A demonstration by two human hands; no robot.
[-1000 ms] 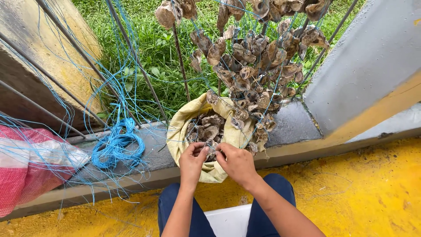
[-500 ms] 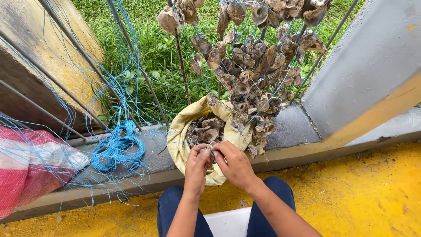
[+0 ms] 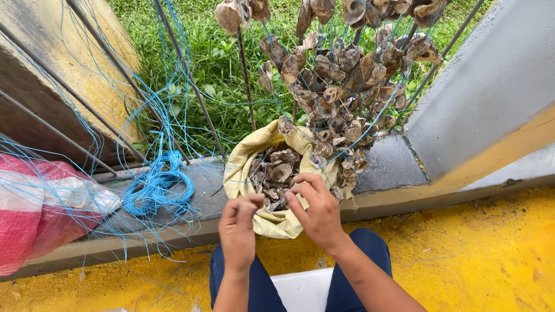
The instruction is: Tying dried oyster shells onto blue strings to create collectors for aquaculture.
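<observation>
My left hand (image 3: pixel 239 230) and my right hand (image 3: pixel 317 212) hover side by side over the near edge of an open yellow sack (image 3: pixel 272 222) filled with grey-brown oyster shells (image 3: pixel 276 173). The left hand's fingertips are pinched together; I cannot see whether anything is in them. On the right hand, thumb and fingers are curved and apart, with nothing visible between them. Just behind the sack, clusters of strung shells (image 3: pixel 341 86) hang on blue line from slanted metal bars (image 3: pixel 245 75).
A coil of blue twine (image 3: pixel 157 188) lies on the grey concrete ledge (image 3: pixel 393 167), with loose strands running up the bars. A red and white mesh sack (image 3: pixel 34 214) sits at the left. Grass lies beyond the bars, and yellow painted floor (image 3: pixel 480 254) is under me.
My hands were pressed together over the sack's near edge. They have since drawn slightly apart and pulled back toward me.
</observation>
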